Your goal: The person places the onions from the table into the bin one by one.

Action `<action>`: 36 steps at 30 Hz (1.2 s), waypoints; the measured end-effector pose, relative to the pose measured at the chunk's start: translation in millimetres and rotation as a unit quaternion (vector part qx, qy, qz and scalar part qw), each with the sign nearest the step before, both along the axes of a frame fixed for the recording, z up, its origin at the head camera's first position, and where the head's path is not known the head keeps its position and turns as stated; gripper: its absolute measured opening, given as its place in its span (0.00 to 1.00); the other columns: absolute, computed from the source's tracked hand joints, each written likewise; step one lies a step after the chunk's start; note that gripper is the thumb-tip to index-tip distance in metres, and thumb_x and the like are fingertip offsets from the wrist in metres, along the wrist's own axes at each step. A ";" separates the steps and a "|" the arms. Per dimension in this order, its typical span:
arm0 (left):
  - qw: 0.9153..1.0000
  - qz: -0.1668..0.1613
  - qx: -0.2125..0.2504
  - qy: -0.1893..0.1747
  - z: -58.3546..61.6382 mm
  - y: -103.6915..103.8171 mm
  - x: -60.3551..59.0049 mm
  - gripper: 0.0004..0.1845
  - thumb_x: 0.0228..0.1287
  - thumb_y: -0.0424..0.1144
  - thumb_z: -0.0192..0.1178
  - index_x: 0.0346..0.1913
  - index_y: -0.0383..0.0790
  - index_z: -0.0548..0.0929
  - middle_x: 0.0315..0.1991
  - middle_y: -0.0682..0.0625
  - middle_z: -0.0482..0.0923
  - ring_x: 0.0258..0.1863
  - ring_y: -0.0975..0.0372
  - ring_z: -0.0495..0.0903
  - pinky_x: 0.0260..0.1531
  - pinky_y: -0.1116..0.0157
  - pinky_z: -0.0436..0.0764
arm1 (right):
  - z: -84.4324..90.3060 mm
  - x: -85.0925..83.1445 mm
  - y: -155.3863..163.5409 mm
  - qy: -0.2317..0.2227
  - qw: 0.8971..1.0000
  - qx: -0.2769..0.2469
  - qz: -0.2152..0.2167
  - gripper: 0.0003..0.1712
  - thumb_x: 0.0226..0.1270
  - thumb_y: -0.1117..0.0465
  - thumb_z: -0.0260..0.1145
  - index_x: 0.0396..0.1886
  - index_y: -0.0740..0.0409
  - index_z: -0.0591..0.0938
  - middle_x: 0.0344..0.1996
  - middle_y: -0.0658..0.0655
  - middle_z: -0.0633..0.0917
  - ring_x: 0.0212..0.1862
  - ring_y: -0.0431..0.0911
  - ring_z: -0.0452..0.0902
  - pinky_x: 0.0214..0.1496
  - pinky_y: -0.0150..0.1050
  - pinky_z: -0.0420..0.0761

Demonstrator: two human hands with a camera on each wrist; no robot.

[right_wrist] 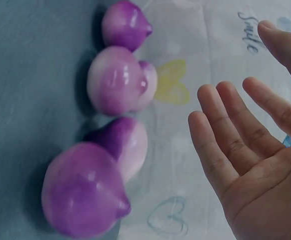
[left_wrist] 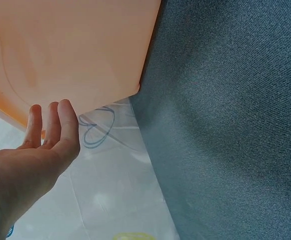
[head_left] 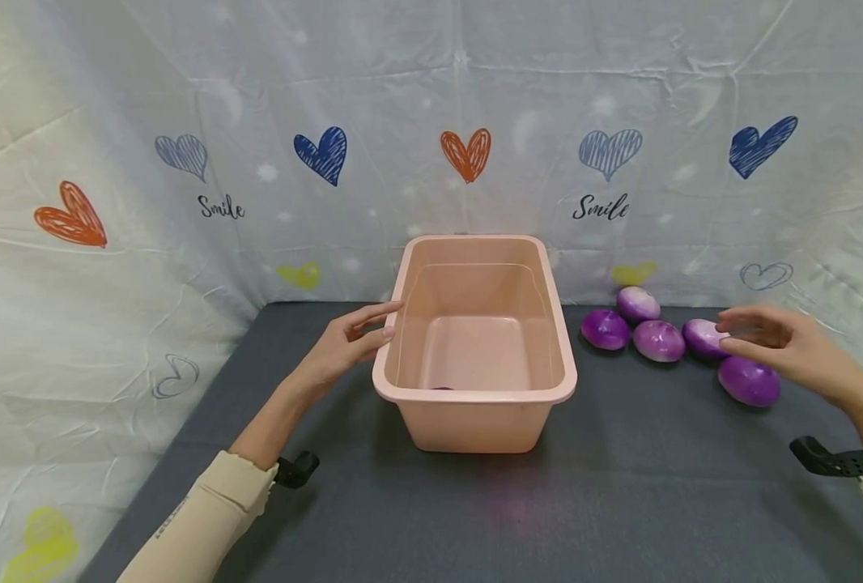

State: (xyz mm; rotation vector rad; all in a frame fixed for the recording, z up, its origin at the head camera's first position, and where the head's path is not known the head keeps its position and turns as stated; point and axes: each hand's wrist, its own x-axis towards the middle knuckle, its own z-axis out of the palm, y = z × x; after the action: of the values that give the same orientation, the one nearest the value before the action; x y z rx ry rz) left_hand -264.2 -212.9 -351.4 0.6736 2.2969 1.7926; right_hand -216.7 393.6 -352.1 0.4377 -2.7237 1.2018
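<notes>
The fingers (right_wrist: 220, 117) of the right hand (head_left: 792, 344) are parted and only gently bent, the thumb well away from them, and they have hold of nothing; the palm is bare. This hand hovers near the right end of a group of five purple onions (head_left: 749, 381), which the right wrist view shows apart from the fingertips. The left hand (head_left: 340, 344) has its fingers loosely extended at the left rim of a pink tub (head_left: 475, 425); they seem to touch it lightly without gripping, though how firmly cannot be told. The tub stands upright on the dark cloth (head_left: 621, 510), left of the onions, with a sliver of purple (head_left: 442, 389) showing just inside its near rim, too little to identify. Behind hangs a pale sheet (head_left: 395, 73) printed with hearts. The step in hand looks like reaching for an onion while the left hand steadies the tub. The next move would call for lowering the right hand and closing thumb and fingers around one smooth, round onion.
</notes>
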 end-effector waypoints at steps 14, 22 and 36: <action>1.000 0.004 -0.003 -0.007 1.5 0.0 -0.5 0.27 0.77 0.42 0.60 0.75 0.46 0.71 0.74 0.45 0.62 0.69 0.51 0.67 0.62 0.46 0.73 | -23.7 15.4 35.8 0.023 0.997 0.037 -0.065 0.26 0.73 0.62 0.69 0.64 0.69 0.74 0.51 0.38 0.75 0.44 0.17 0.70 0.38 0.17 0.73; 1.000 0.005 -0.005 -0.006 0.6 -0.2 -1.1 0.27 0.77 0.42 0.60 0.75 0.46 0.71 0.73 0.45 0.63 0.69 0.50 0.68 0.60 0.52 0.76 | -50.6 19.9 48.0 0.009 0.995 0.026 -0.097 0.36 0.74 0.58 0.69 0.73 0.70 0.66 0.64 0.75 0.69 0.52 0.27 0.72 0.38 0.15 0.71; 1.000 0.003 -0.004 -0.005 0.5 -0.1 -0.8 0.27 0.77 0.43 0.59 0.76 0.48 0.71 0.73 0.46 0.63 0.69 0.51 0.67 0.60 0.49 0.76 | -80.9 24.5 34.6 -0.070 0.984 -0.026 -0.160 0.56 0.72 0.50 0.69 0.80 0.72 0.45 0.73 0.83 0.49 0.68 0.82 0.52 0.62 0.70 0.65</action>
State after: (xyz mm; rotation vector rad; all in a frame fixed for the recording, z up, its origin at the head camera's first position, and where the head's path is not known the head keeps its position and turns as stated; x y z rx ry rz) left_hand -265.0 -213.0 -350.9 0.6572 2.3005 1.7844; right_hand -192.2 428.2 -433.0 -0.0932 -2.7282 1.2517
